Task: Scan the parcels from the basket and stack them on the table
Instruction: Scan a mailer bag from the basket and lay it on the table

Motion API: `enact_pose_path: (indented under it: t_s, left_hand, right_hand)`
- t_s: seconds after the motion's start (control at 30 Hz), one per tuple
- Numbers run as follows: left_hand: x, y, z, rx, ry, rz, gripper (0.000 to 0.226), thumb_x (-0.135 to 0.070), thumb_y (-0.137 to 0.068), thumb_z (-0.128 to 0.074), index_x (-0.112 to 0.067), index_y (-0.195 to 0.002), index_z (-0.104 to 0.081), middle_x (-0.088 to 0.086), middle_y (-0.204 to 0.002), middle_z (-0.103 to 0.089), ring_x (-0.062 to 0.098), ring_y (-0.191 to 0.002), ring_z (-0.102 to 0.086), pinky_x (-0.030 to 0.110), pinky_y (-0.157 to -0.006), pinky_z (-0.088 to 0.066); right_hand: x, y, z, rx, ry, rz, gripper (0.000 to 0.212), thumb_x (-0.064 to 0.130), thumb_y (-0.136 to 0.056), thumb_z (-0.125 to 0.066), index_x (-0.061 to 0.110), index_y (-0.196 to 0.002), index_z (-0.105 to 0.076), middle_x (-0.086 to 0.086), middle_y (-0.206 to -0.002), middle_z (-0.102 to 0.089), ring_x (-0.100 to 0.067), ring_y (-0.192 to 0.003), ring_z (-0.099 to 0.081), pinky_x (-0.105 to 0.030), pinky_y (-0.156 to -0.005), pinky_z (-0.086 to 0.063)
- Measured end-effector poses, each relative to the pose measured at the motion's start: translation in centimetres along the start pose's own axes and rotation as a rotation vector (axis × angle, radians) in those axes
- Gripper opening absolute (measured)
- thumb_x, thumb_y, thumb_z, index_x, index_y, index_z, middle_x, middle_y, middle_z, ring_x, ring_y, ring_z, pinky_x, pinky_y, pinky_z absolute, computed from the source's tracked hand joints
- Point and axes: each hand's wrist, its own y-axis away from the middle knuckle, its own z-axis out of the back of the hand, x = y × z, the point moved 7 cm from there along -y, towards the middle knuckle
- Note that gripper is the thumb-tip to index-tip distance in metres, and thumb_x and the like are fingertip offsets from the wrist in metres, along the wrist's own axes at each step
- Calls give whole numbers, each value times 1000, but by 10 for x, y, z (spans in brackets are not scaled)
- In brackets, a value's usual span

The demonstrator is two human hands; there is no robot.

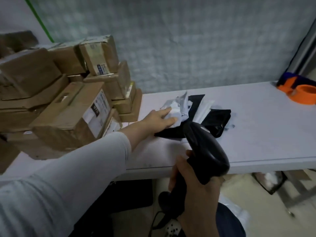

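Placing step, I judge: my left grip [159,119] rests flat-fingered on the soft parcel [176,108] on the counter [256,134]; right grip [193,190] holds the scanner [201,147]. Next: release, fetch another.

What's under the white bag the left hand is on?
Black bags lie under the white bag, on the table. The left hand and scanner hide part of them.

Was walled off at the left by stacked cardboard boxes [71,106], right up to the front edge of the table [265,142]. Lay cluttered mid-table with soft parcels [179,108], just beside the boxes. Was screened from the near side by the scanner [205,151] in the right hand [193,190]. Opened wide between parcels and orange tape dispenser [304,93].
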Motion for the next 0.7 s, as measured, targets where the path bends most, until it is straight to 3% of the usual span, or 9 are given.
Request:
enact_pose_path:
  t_s: [0.17,0.27,0.4,0.57,0.63,0.7]
  left_hand:
    - [-16,-16,-27,169,-148,-113,57,-34,-97,-51,-24,-149,-29,-4,-156,-25,15,-143,-23,28,-117,-18]
    - [-34,-13,-50,286,17,-134,50,-22,-101,-45,-24,-149,-30,3,-154,-30,21,-142,-29,34,-116,-24]
    - [-42,6,-56,326,70,-204,56,-2,-100,-41,-21,-150,-24,7,-153,-33,20,-140,-32,22,-108,-25]
    - [15,69,0,212,253,-150,47,0,-98,-44,-5,-144,-36,15,-141,-47,20,-128,-47,26,-106,-35]
    - [53,112,22,171,332,-65,38,7,-95,-46,6,-133,-48,24,-132,-54,28,-120,-54,32,-103,-40]
    - [92,162,40,82,435,3,26,12,-86,-56,15,-112,-59,28,-111,-63,23,-99,-61,28,-89,-48]
  right_hand:
    - [-1,-14,2,7,21,-5,39,0,-80,-67,29,-55,-66,-11,-48,-52,-20,-39,-42,-27,-40,-38]
    - [1,-16,2,10,77,18,39,2,-81,-66,31,-56,-66,-10,-48,-53,-20,-39,-42,-26,-41,-37]
    - [-1,-10,0,33,178,33,42,3,-81,-66,35,-53,-67,-8,-46,-53,-20,-37,-43,-27,-42,-37]
    - [-32,21,-29,325,347,-31,36,7,-80,-68,34,-56,-70,-9,-47,-55,-22,-40,-46,-33,-49,-39]
    - [-54,42,-44,506,382,-97,19,16,-74,-71,27,-59,-70,-11,-48,-56,-23,-41,-47,-35,-51,-41]
    - [-77,62,-54,666,438,-151,9,17,-73,-72,15,-66,-66,-12,-51,-58,-24,-42,-49,-36,-51,-43]
